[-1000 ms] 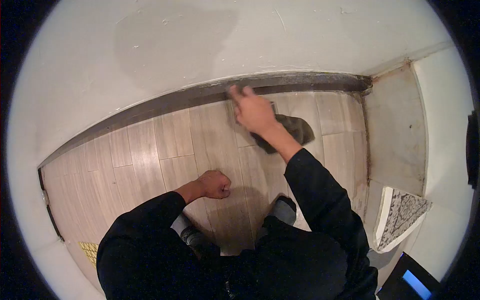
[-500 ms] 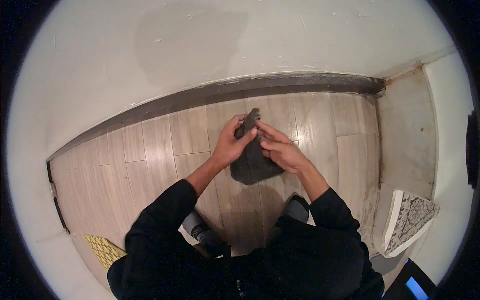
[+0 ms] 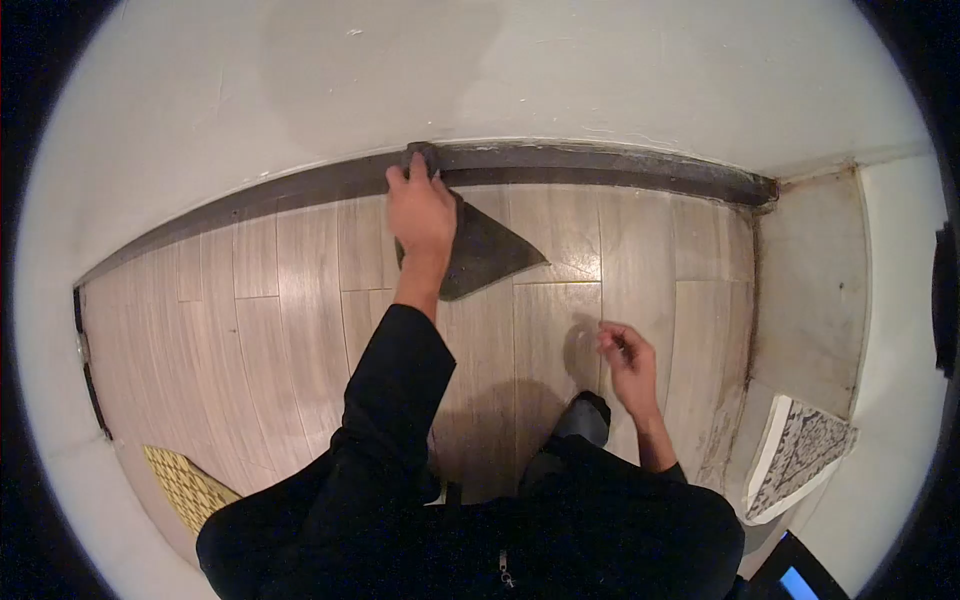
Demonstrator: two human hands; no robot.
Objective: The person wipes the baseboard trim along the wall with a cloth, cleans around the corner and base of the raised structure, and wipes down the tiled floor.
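My left hand (image 3: 422, 215) grips a dark grey cloth (image 3: 490, 250) and presses a bunched part of it against the top of the dark baseboard (image 3: 600, 165). The rest of the cloth hangs down in a loose triangle over the floor, to the right of the wrist. My right hand (image 3: 630, 368) is off to the right above the floor, apart from the cloth, with its fingers curled in and nothing visible in them.
Wood-look tiles (image 3: 310, 265) cover the floor. A pale wall (image 3: 600, 80) rises behind the baseboard. At the right lie a white-edged patterned piece (image 3: 805, 460) and a dark device with a lit blue screen (image 3: 800, 582). A yellow patterned item (image 3: 185, 485) is at lower left.
Both hands were on the cloth in front of me. My left hand has carried it up and left to the baseboard; my right hand has let go and moved down to the right.
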